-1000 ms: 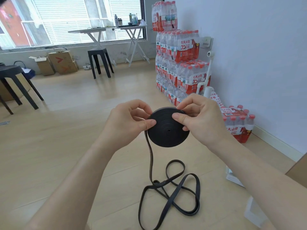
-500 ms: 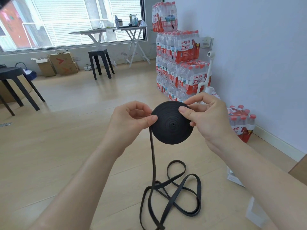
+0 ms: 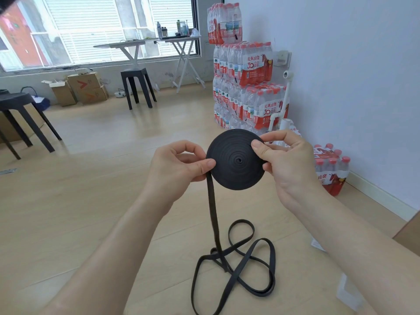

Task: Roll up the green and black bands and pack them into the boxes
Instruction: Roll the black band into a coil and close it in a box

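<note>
A black band is wound into a flat round roll [image 3: 235,163], held up in front of me with its spiral face toward the camera. My left hand [image 3: 177,169] pinches the roll's left edge, where the loose strap leaves it. My right hand [image 3: 286,160] grips the upper right rim between thumb and fingers. The unrolled tail [image 3: 214,223] hangs straight down and ends in tangled loops [image 3: 247,264] on the wooden floor. No green band shows.
Stacked packs of water bottles [image 3: 245,87] stand against the right wall, with one more pack [image 3: 329,169] on the floor. Black stools [image 3: 136,85] and folding tables [image 3: 181,55] stand by the window, with cardboard boxes [image 3: 84,87]. A brown cardboard edge [image 3: 409,233] shows at right.
The roll has risen a little and turned in my hands, taking up more strap. My right thumb shifted from the roll's face to its upper right rim.
</note>
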